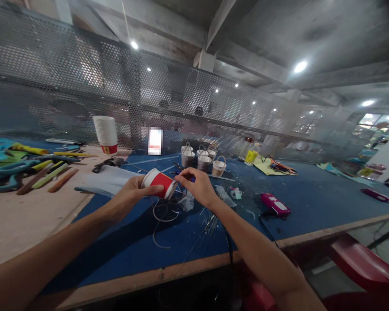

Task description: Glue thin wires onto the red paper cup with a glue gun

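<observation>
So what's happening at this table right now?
A person is working over a blue-covered workbench. Their left hand holds a red and white paper cup on its side, while the right hand pinches at the cup's rim end. Loose wire lies on the bench just below. Behind them stand several small cups with wire handles, like little buckets, and a stack of paper cups to the left. A pink tool lies to the right.

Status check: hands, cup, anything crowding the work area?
Left hand gripping red paper cup on its side. Right hand pinching at cup's mouth. Loose wire loops on blue mat beneath; pink tool off right.
</observation>
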`<control>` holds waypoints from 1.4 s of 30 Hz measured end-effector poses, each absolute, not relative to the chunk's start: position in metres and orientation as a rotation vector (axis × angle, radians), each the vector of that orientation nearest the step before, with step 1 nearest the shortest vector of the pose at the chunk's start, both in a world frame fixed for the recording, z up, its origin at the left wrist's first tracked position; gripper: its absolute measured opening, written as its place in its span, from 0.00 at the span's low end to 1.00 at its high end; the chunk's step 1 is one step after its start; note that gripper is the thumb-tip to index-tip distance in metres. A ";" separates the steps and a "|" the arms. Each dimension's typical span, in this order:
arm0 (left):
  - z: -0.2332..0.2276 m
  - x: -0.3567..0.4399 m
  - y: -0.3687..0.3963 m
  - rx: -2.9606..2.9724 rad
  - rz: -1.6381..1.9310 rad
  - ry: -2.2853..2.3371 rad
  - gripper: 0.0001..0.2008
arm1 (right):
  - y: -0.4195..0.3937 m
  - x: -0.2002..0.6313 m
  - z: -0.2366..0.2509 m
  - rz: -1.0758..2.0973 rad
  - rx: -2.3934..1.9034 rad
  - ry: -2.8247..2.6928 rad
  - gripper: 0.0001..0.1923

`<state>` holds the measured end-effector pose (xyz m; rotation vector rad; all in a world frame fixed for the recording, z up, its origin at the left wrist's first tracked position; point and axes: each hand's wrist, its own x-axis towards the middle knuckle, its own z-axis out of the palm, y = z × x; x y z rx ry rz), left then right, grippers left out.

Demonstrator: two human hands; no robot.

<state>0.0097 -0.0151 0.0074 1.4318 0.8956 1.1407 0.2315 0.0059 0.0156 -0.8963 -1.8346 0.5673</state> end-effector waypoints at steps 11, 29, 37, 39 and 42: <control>0.007 0.009 -0.015 1.395 1.152 0.829 0.08 | 0.010 0.233 0.013 0.629 -0.902 -1.829 0.12; 0.009 0.008 -0.017 1.402 1.159 0.817 0.06 | 0.009 0.233 0.016 0.767 -0.935 -1.797 0.13; 0.013 0.008 -0.019 1.394 1.149 0.835 0.05 | 0.014 0.234 0.013 0.870 -0.930 -1.775 0.14; 0.014 0.008 -0.020 1.394 1.144 0.819 0.05 | 0.014 0.234 0.013 0.902 -0.932 -1.769 0.14; 0.015 0.009 -0.020 1.392 1.165 0.797 0.06 | 0.014 0.234 0.013 0.941 -0.939 -1.765 0.13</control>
